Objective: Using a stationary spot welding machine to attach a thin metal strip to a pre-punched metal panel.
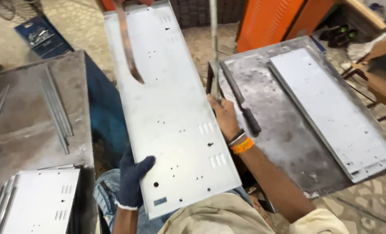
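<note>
A long grey sheet-metal panel (171,104) with punched holes and slots stretches from my lap toward the far floor. My left hand (131,180), in a dark blue glove, grips its near left edge. My right hand (222,116), bare with orange and dark wristbands, holds the panel's right edge and touches a thin metal rod (214,47) that rises upward. A curved brown strip (128,43) hangs over the panel's far part.
A steel table (284,130) on the right carries a second panel (335,108) and a black-handled file (240,99). The left bench (24,112) holds thin rods (56,108) and a stack of panels (37,199). Orange cabinet (275,19) behind.
</note>
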